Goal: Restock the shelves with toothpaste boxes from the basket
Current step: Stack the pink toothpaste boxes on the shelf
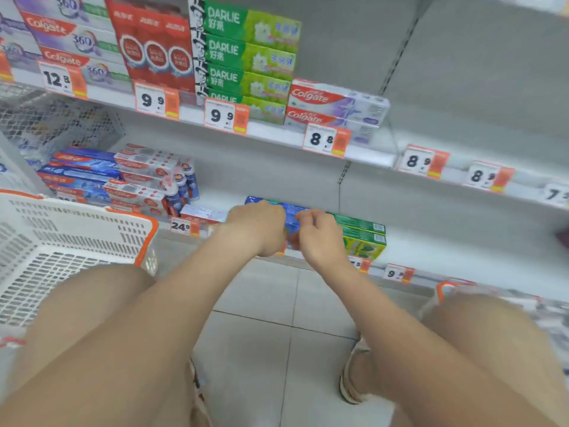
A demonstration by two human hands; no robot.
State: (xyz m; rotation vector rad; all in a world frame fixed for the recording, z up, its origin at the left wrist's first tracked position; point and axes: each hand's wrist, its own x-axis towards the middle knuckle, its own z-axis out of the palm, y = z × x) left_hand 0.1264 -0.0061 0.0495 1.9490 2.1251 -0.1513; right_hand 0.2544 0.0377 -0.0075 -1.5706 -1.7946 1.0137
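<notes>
A blue toothpaste box (292,217) lies on the lowest shelf (446,241), on top of green boxes (363,238). My left hand (258,226) grips its left end, fingers curled over it. My right hand (320,235) holds its middle from the front. Most of the blue box is hidden behind both hands. The white basket with an orange rim (77,238) stands at the left on the floor, and its inside shows no boxes.
Stacked Colgate boxes (135,180) fill the lowest shelf's left. The middle shelf holds Darlie boxes (246,60) and Colgate boxes (335,109), with bare space to the right. A second basket's orange rim (446,288) shows at right. My knees fill the foreground.
</notes>
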